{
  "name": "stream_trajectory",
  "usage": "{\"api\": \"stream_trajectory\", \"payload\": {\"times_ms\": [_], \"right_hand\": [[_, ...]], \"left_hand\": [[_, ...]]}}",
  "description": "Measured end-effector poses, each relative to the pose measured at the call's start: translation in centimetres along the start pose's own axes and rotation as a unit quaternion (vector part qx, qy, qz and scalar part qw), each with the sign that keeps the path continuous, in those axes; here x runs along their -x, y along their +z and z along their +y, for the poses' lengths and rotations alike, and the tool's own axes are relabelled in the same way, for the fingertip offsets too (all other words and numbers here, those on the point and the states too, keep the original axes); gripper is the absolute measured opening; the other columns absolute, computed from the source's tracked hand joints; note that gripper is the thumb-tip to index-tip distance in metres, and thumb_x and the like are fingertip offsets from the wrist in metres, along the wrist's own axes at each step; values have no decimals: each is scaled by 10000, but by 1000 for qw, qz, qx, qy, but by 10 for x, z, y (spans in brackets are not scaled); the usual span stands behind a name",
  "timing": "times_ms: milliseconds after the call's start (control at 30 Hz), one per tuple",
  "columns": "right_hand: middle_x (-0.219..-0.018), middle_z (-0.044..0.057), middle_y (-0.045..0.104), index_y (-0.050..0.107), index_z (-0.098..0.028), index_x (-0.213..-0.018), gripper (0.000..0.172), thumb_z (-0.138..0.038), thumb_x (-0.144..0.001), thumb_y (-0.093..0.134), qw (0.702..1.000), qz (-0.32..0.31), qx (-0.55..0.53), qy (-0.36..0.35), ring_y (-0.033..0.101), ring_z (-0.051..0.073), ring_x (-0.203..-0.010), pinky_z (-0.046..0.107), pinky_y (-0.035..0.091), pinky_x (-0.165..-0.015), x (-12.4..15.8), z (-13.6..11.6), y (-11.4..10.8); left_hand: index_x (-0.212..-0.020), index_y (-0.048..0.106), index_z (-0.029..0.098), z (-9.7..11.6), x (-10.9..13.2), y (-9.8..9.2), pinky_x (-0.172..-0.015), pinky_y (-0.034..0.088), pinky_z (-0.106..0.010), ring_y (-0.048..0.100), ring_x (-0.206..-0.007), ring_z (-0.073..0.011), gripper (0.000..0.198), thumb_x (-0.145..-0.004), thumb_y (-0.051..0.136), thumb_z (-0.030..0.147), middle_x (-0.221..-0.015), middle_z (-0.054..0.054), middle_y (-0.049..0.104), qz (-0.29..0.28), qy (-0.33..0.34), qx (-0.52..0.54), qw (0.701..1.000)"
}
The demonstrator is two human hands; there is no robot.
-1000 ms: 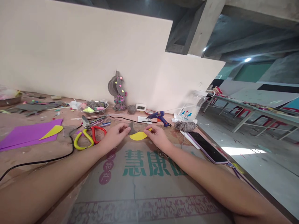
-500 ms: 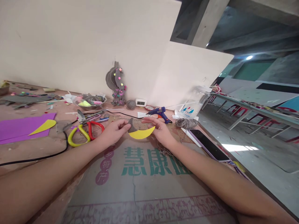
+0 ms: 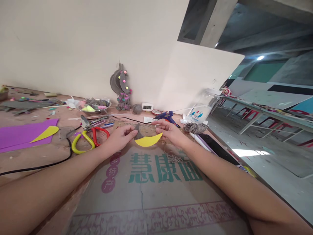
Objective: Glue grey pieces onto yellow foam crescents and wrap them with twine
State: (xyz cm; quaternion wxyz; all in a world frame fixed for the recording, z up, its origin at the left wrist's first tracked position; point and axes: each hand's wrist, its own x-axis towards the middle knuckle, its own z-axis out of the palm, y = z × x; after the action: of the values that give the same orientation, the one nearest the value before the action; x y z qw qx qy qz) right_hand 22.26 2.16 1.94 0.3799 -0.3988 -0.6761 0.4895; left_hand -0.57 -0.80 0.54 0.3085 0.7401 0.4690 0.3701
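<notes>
Between thumb and fingers, my left hand (image 3: pixel 123 135) pinches a small grey piece (image 3: pixel 139 133) with a pointed top. A yellow crescent-shaped piece (image 3: pixel 148 140) lies against the lower edge of the grey one. My right hand (image 3: pixel 168 131) has its thumb and fingers at the right tip of the yellow crescent, closed on it. Both hands are over the printed cardboard (image 3: pixel 156 195). Beyond my right hand lies a blue glue gun (image 3: pixel 165 116). Scissors with yellow and red handles (image 3: pixel 84 142) rest left of my left hand.
Purple sheets (image 3: pixel 22 135) with a yellow piece on top lie at the left, near a black cable (image 3: pixel 58 161). Grey yarn (image 3: pixel 195 127), a phone (image 3: pixel 218 149) and a clear bucket (image 3: pixel 199 109) stand or lie right. A grey ornament (image 3: pixel 120 86) hangs on the wall.
My right fingers, raised and spread before, have come down and closed on the yellow crescent's tip. The view has shifted slightly.
</notes>
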Motion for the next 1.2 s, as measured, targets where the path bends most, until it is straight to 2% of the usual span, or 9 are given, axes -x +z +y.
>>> {"api": "stream_trajectory", "payload": {"times_ms": [200, 300, 400, 467, 567, 667, 767, 933, 1200], "right_hand": [[-599, -31, 541, 594, -156, -1021, 270, -305, -799, 554, 991, -13, 113, -70, 392, 61, -473, 204, 293, -456, 8, -35, -12], [-649, -10, 608, 594, -194, -1083, 295, -309, -819, 530, 973, -112, 189, -66, 493, 94, -548, 213, 356, -499, 21, -58, -11], [-823, 19, 668, 560, -226, -1182, 423, -343, -777, 583, 939, -231, 254, -2, 541, 98, -552, 212, 397, -495, 31, -75, -20], [-903, 30, 663, 577, -222, -1169, 431, -372, -765, 590, 917, -251, 309, 23, 568, 100, -573, 211, 422, -519, 31, -79, -33], [-869, 34, 656, 622, -177, -1070, 379, -430, -809, 516, 899, -193, 391, 40, 581, 108, -599, 216, 432, -553, 22, -70, -56], [-828, 33, 664, 631, -169, -991, 356, -443, -834, 466, 893, -42, 447, 32, 584, 126, -624, 228, 432, -573, 7, -46, -75], [-930, 57, 676, 621, -180, -1033, 304, -361, -810, 522, 871, 113, 477, -4, 603, 165, -750, 263, 451, -678, -5, -19, -87], [-1189, 117, 583, 490, -164, -1244, 487, -289, -780, 571, 871, 150, 469, -8, 570, 218, -1000, 305, 441, -823, -17, 12, -88], [-933, 101, 671, 628, -123, -947, 270, -267, -719, 620, 880, 187, 435, 29, 608, 233, -843, 322, 449, -753, -47, 42, -85]], "left_hand": [[-639, 446, 192, 1, 2, 1, -477, 282, -222, 389, -491, -101, 315, -818, 408, 448, -538, 54, 446, 18, -5, -19, 1000], [-671, 482, 192, 0, 1, 1, -504, 301, -222, 422, -522, -108, 308, -816, 409, 454, -558, 53, 477, 34, -9, -20, 999], [-733, 527, 187, -3, 0, 1, -538, 326, -223, 465, -578, -121, 304, -824, 407, 451, -615, 40, 526, 46, -9, -16, 999], [-773, 544, 185, -4, -1, 2, -555, 339, -224, 484, -610, -125, 302, -833, 401, 445, -656, 31, 552, 44, -13, -11, 999], [-788, 541, 189, -3, -1, 1, -562, 338, -223, 480, -619, -122, 295, -840, 402, 444, -670, 33, 545, 35, -17, -11, 999], [-763, 524, 191, -2, -2, 1, -543, 320, -224, 455, -591, -117, 298, -837, 409, 455, -635, 42, 510, 31, -25, -11, 999], [-767, 520, 193, -3, -3, 2, -524, 306, -223, 442, -568, -116, 286, -835, 412, 449, -608, 46, 497, 23, -34, 5, 999], [-726, 495, 190, -6, -4, 4, -512, 301, -223, 448, -554, -117, 297, -828, 418, 458, -586, 46, 503, 17, -43, 18, 999], [-710, 491, 192, -12, -7, 5, -533, 306, -228, 451, -576, -120, 305, -833, 406, 458, -598, 45, 501, 21, -18, 19, 999]]}}
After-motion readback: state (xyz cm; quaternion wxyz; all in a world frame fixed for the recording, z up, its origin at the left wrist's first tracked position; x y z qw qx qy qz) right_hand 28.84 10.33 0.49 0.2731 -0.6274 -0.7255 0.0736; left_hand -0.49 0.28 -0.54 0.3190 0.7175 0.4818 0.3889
